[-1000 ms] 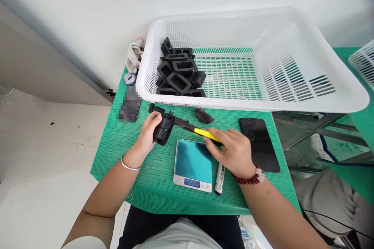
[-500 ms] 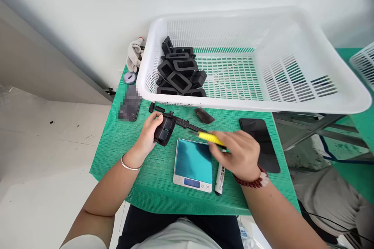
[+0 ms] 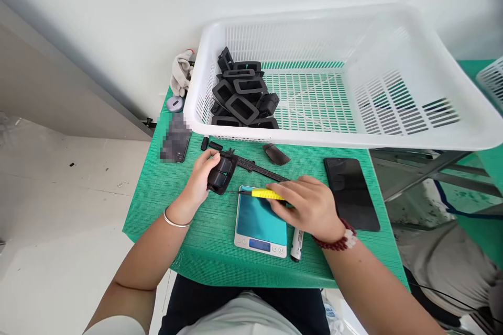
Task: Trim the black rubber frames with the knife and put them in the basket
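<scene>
Now right hand (image 3: pixel 310 207) swings yellow knife (image 3: pixel 267 194) leftward.

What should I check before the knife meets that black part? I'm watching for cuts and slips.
1. Left hand grips the black part: ok.
2. Right hand holds the yellow knife: ok.
3. Blade out and pointing at the part: ok; tip stops short of it.
4. Left fingers clear of the blade's line: cannot tell, the thumb is close.
5. Knife path clear: not ok, it hovers over the scale, with the caliper just behind.
6. Part braced on the green mat: cannot tell.
</scene>
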